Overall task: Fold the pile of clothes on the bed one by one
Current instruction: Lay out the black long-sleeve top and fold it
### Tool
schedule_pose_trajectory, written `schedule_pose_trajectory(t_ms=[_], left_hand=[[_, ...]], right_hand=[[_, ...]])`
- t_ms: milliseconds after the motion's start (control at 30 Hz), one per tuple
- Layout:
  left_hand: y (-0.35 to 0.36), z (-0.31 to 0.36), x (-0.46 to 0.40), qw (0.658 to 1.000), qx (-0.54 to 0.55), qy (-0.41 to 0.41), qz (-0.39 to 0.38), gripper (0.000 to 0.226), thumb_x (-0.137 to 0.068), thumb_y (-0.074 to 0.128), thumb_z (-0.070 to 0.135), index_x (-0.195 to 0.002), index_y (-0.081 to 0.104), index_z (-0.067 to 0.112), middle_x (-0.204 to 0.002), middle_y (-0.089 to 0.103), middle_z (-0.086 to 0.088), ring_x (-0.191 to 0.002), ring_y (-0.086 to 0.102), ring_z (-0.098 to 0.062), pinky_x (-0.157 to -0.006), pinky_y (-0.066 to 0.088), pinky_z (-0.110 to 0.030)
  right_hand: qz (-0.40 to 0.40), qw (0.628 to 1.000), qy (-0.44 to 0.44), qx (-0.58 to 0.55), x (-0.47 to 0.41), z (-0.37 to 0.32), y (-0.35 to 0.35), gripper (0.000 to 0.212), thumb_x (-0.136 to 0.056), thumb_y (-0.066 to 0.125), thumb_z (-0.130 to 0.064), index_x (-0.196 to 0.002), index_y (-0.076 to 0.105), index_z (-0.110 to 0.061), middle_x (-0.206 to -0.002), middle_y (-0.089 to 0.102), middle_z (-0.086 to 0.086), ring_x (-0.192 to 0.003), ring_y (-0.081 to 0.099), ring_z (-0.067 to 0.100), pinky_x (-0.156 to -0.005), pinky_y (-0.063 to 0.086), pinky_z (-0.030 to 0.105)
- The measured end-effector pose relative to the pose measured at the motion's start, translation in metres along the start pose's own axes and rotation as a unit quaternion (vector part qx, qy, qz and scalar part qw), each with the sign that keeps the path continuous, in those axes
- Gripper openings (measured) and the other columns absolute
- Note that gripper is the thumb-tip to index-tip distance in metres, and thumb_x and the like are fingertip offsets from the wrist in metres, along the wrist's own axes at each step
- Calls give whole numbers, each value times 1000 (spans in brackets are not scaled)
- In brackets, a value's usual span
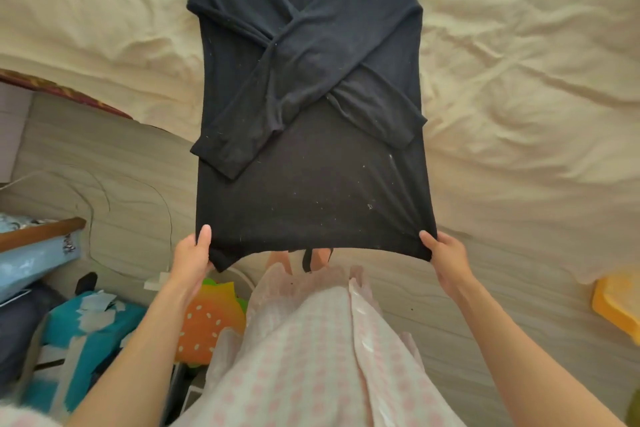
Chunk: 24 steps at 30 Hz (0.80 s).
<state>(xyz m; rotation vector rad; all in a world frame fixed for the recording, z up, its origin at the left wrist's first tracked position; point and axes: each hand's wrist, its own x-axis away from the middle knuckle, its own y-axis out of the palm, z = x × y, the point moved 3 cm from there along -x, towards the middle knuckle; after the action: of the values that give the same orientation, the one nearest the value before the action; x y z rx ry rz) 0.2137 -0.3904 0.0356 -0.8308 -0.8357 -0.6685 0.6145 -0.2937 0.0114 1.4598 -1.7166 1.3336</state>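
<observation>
1. The black long-sleeved top [311,107] lies flat on the cream bed sheet [519,80], neckline at twelve o'clock, sleeves crossed over the chest; its hem hangs past the bed edge at six o'clock.
2. Our left hand [192,258] pinches the hem corner at seven o'clock, thumb on top; our right hand [446,258] pinches the corner at five o'clock likewise.
3. To fold well, we judge that both corners should rise together, hem taut and level, and travel toward twelve o'clock to meet the shoulders without disturbing the sleeves.
4. A yellow tub [616,308] sits at four o'clock; we cannot tell its contents. A blue box [90,333] at eight o'clock is strewn with white scraps.
</observation>
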Motion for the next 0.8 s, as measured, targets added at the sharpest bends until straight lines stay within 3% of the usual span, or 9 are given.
schedule_pose_trajectory(t_ms=[100,200,367,467,633,733,800], left_hand=[[5,4,18,988,127,-75,-41,30,-100,41,12,-126,48,-1,-121,54,-15,-100,57,-31,-81,48,-40],[8,22,37,968,199,-115,-97,31,-100,39,11,-128,46,0,-124,54,-15,-108,54,-30,-74,52,-40],[-3,93,52,964,236,-69,-99,21,-98,46,17,-111,56,4,-119,58,-12,-94,60,-25,-72,48,-36],[-2,152,52,951,286,-47,-109,18,-98,45,19,-95,58,7,-121,56,-10,-101,57,-20,-71,52,-37],[21,271,30,939,324,-4,-116,15,-98,46,14,-103,55,2,-136,48,-12,-111,51,-20,-87,45,-33],[45,354,8,932,336,27,-134,14,-98,45,12,-89,54,4,-124,53,-11,-106,52,-18,-85,47,-28],[61,406,-10,929,340,47,-137,16,-98,45,10,-86,52,4,-105,58,-9,-117,51,-18,-84,47,-26]], right_hand=[[-5,998,26,-64,17,-12,-6,13,-96,52,-15,-102,62,-8,-101,67,5,-90,63,17,-75,52,31],[-34,992,44,-110,38,-39,-10,11,-95,55,-15,-94,62,-8,-98,67,5,-89,64,19,-67,51,28],[-81,970,38,-225,63,-117,-21,9,-92,59,-15,-93,63,-7,-89,68,4,-81,64,18,-54,54,22],[-105,954,18,-279,64,-172,-21,10,-93,58,-16,-91,60,-6,-88,65,6,-81,62,18,-53,54,20],[-123,943,-30,-307,41,-302,-2,11,-94,55,-14,-91,56,-3,-94,61,11,-84,62,22,-50,54,21],[-140,943,-62,-295,15,-388,20,16,-96,52,-13,-105,54,0,-101,59,14,-81,61,22,-48,52,19],[-134,942,-80,-297,-5,-439,35,16,-96,50,-10,-108,53,0,-110,56,16,-80,62,23,-48,52,18]])
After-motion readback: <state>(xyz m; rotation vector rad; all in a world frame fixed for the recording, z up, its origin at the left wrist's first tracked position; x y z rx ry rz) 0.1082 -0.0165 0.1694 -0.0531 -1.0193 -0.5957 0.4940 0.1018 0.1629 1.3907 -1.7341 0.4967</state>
